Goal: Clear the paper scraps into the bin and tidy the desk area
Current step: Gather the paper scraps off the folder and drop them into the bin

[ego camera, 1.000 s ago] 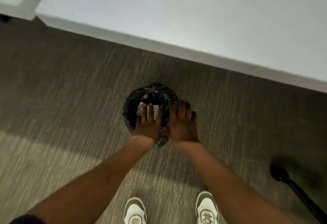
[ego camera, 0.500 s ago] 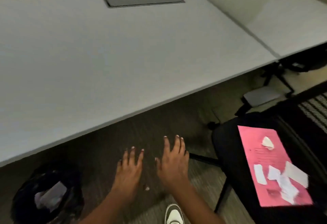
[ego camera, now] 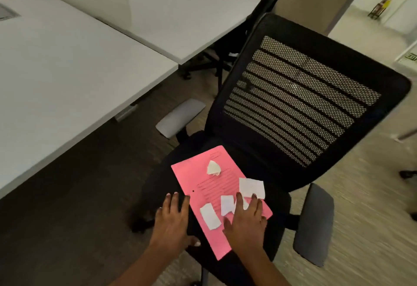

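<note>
Now, lower centre: left hand [ego camera: 172, 223] flat, fingers spread, grasping nothing, beside pink folder [ego camera: 203, 186] on chair seat [ego camera: 158, 172]. Right hand [ego camera: 247, 222] splayed, fingertips on white paper scraps [ego camera: 226, 204] atop folder; nothing gripped.

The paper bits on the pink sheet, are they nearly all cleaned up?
Not yet. The white desk already looks bare. Several paper scraps lie on the pink sheet on the chair seat, plus a crumpled one. The right hand is spread over the scraps, and the left hand is open beside the sheet. Neither holds anything. The bin is out of view.
</note>
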`<state>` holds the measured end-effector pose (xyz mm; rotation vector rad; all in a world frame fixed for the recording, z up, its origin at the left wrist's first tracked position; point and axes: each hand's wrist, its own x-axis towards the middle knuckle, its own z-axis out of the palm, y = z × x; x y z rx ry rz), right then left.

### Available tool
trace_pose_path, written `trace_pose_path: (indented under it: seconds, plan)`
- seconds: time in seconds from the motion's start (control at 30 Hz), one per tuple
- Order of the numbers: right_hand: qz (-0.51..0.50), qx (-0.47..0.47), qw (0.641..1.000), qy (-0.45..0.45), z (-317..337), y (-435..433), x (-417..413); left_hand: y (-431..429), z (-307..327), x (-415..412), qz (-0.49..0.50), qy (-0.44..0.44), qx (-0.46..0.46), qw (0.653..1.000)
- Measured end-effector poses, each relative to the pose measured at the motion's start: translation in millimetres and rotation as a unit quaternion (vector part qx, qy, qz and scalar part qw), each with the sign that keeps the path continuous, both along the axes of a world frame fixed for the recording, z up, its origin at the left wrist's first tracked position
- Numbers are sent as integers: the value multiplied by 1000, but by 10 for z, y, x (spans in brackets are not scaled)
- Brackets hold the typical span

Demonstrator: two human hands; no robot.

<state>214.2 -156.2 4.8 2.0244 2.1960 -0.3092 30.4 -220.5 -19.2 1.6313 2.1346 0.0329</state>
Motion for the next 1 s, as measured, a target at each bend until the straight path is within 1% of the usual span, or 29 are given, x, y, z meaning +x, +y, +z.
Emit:
trace_pose_path:
  seconds: [0.1, 0.2, 0.3, 0.37, 0.47, 0.57, 0.67, 0.77, 0.8, 0.9, 1.0]
  plan:
    - [-14, -54, 998, 4, -194, 419, 385, 494, -149, 368, -21, -10, -23, 999]
    - [33, -111, 993, -26, -427, 680, 624, 741, -398, 661, -52, -11, -43, 998]
    - [68, -130, 988, -45, -729, 762, 713, 865, -639, 817, -90, 25, -60, 994]
    - [77, -129, 988, -45, -935, 760, 716, 923, -775, 866, -121, 46, -70, 989]
    - [73, -115, 990, -48, -1175, 792, 687, 1003, -961, 882, -147, 51, -74, 985]
    - [62, -95, 993, -42, -1315, 899, 613, 1136, -1067, 850, -155, 43, -50, 986]
    - [43, -58, 996, -48, -1335, 1062, 530, 1330, -1089, 777, -172, 66, -28, 982]
    - [25, -49, 996, -66, -1360, 1235, 493, 1573, -1112, 620, -123, 45, -14, 991]
    - [18, -54, 996, -71, -1368, 1290, 496, 1662, -1110, 561, -122, 49, -2, 991]
    - [-9, -56, 996, -62, -1409, 1444, 542, 1923, -1081, 412, -157, 112, 36, 981]
    - [-32, -65, 997, -26, -1449, 1558, 582, 2170, -1056, 309, -180, 135, 46, 973]
